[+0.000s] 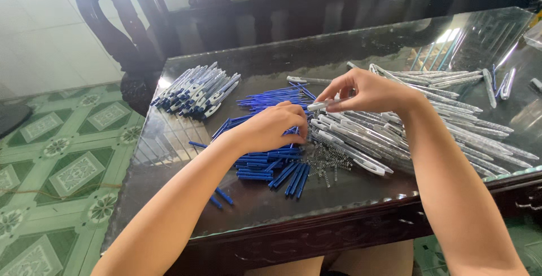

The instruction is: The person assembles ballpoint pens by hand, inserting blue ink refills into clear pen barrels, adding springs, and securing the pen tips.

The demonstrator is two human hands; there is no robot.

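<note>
On the glass table (271, 208), the right hand (370, 91) pinches a clear pen barrel (324, 105) between thumb and fingers; the left hand (270, 128) rests with curled fingers on the heap of blue refills (271, 160); small springs (329, 159) lie just beside; finished pens (197, 90) lie at the far left.

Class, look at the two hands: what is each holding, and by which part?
The right hand pinches a clear pen barrel near one end. The left hand rests on blue refills; its grip is hidden.
</note>
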